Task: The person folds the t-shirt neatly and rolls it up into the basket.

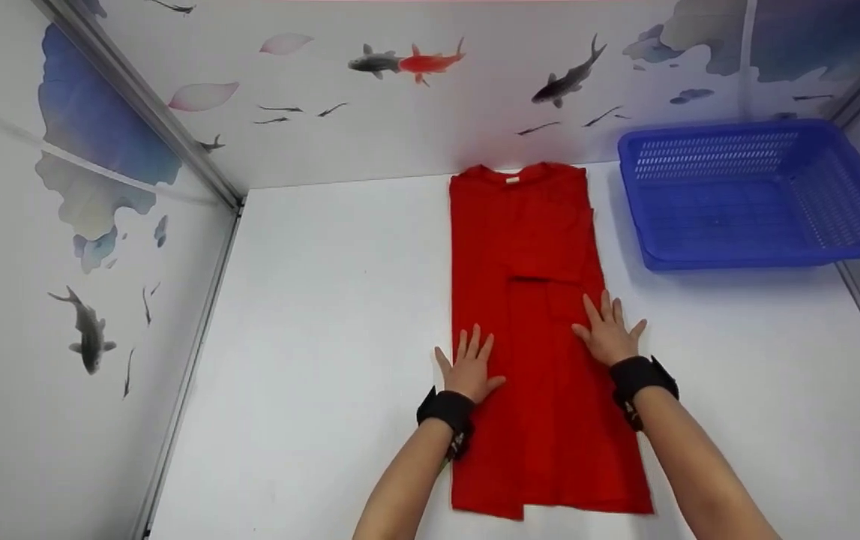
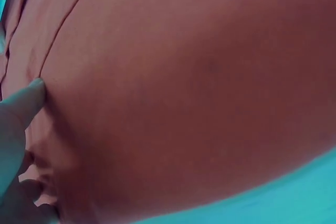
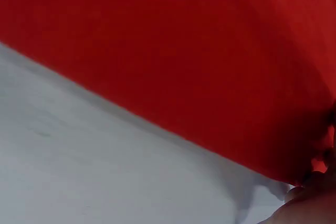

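Observation:
A red garment (image 1: 534, 360) lies folded into a long strip on the white table, its collar with a small pale label toward the back wall. My left hand (image 1: 468, 373) rests spread on its left edge, fingers straight and thumb pointing inward. On the right edge, my right hand (image 1: 609, 337) lies spread the same way, a little farther up. In the left wrist view the thumb (image 2: 26, 100) touches the cloth near a fold line. The right wrist view shows the garment's straight edge (image 3: 157, 77), with part of the right hand (image 3: 310, 203) at the lower corner.
A blue plastic basket (image 1: 714, 217) with slotted walls stands at the back right, beside the garment's collar end. White panels painted with fish form the back wall (image 1: 400, 135) and the left wall (image 1: 10, 247). Each wrist wears a black band.

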`<control>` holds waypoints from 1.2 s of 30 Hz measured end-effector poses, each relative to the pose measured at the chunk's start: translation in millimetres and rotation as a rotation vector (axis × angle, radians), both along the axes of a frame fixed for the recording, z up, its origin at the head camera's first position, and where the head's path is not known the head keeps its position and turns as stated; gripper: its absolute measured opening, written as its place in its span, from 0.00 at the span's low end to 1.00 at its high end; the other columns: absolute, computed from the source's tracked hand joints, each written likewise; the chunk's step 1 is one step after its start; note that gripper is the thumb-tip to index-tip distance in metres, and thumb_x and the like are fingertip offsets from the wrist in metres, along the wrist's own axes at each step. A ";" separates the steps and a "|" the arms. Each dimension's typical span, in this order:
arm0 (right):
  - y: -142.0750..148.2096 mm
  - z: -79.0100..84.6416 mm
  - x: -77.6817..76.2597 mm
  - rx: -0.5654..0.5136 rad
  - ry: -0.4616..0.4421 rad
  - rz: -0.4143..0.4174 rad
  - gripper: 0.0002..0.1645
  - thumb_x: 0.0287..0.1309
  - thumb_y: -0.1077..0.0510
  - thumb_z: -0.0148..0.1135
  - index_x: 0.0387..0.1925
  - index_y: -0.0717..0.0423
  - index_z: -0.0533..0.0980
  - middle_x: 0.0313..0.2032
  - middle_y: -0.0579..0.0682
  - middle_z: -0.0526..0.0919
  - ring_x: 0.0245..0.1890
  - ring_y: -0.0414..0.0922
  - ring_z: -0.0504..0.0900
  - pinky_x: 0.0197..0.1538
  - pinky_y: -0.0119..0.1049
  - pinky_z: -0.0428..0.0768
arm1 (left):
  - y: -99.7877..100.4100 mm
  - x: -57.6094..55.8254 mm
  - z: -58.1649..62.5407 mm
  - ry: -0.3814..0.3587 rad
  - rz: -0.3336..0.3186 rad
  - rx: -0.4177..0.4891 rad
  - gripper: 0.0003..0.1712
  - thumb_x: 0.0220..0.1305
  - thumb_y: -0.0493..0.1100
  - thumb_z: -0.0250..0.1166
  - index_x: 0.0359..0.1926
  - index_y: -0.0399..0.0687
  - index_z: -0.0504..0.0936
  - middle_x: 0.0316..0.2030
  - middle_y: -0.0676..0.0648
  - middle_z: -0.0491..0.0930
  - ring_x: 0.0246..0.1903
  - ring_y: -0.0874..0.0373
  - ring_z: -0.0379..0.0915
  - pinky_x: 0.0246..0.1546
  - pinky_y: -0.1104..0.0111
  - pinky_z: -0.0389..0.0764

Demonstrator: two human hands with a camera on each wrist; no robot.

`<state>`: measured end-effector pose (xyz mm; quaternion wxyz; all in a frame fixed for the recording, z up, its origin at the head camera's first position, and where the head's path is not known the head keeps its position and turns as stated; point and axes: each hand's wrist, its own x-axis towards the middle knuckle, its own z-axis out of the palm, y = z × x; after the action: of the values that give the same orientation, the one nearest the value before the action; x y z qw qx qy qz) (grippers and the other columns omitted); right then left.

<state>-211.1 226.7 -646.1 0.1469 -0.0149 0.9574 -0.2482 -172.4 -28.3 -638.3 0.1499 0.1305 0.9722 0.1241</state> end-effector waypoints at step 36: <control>59.7 -29.3 202.1 -0.262 0.578 0.371 0.23 0.33 0.65 0.78 0.39 0.53 0.84 0.53 0.56 0.79 0.64 0.39 0.65 0.72 0.34 0.44 | -102.5 131.6 -26.6 0.277 -0.623 0.276 0.18 0.58 0.49 0.72 0.48 0.50 0.85 0.58 0.46 0.76 0.63 0.49 0.67 0.61 0.43 0.66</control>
<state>-9.0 286.4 -675.3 -0.0904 -0.2764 0.9004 -0.3236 -40.8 -130.8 -664.9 0.0284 0.4548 0.8709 0.1838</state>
